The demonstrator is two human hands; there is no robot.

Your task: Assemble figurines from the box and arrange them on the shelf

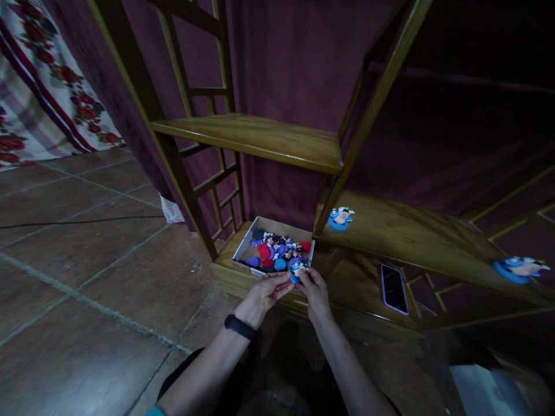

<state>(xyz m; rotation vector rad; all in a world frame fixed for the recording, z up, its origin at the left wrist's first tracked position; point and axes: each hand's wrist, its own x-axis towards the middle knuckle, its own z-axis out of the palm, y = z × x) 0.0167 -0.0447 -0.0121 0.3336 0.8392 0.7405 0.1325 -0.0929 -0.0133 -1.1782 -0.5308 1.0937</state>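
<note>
Between the fingertips of my left hand (269,289) and my right hand (315,289) is a small blue and white figurine (297,270). Both hands are closed on it, just over the front edge of a shallow cardboard box (243,248). Inside the box lie several small figures and round pieces in red, purple, blue and black, such as a red disc (264,251). Another figurine on a blue round base (340,218) stands on the shelf to the right of the box. A similar blue-based figurine (520,269) is at that shelf's far right end.
A wooden shelf unit (251,136) with lattice sides surrounds the box. A phone (394,289) lies on the lower board at right. Tiled floor (108,277) with a dark cable (87,222) spreads out at left. A whitish object (481,390) is at bottom right.
</note>
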